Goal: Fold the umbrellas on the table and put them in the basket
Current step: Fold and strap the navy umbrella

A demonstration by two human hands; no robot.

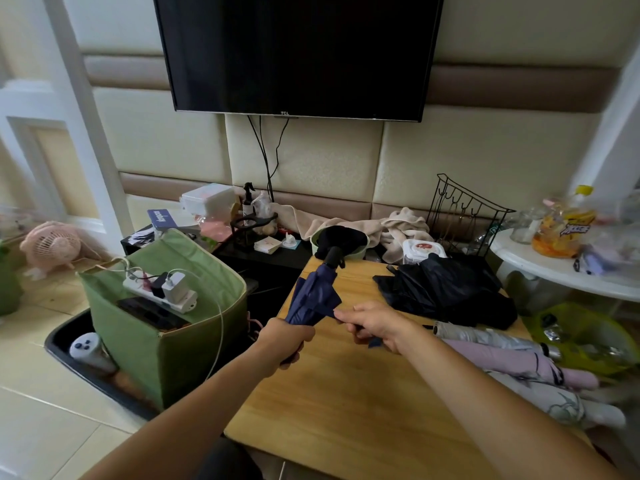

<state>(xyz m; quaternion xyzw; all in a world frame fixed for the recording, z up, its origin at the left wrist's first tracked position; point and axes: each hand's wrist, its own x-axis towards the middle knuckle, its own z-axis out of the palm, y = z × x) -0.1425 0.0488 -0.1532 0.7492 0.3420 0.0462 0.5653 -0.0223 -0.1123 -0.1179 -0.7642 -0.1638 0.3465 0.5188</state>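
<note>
Two hands: left hand (289, 341) curled round the navy umbrella (317, 296) near its tip end; right hand (372, 325) pinched a canopy flap.
Axis: handle pointed toward 1 o'clock.
Nearby: black umbrella (446, 292) at 2 o'clock; folded ones at 4.
Basket: green basket (585, 336) at 3 o'clock, past those umbrellas.

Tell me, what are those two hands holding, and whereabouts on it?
A navy blue umbrella. The left hand grips its bunched lower end; the right hand pinches a fold of its fabric at the side.
</note>
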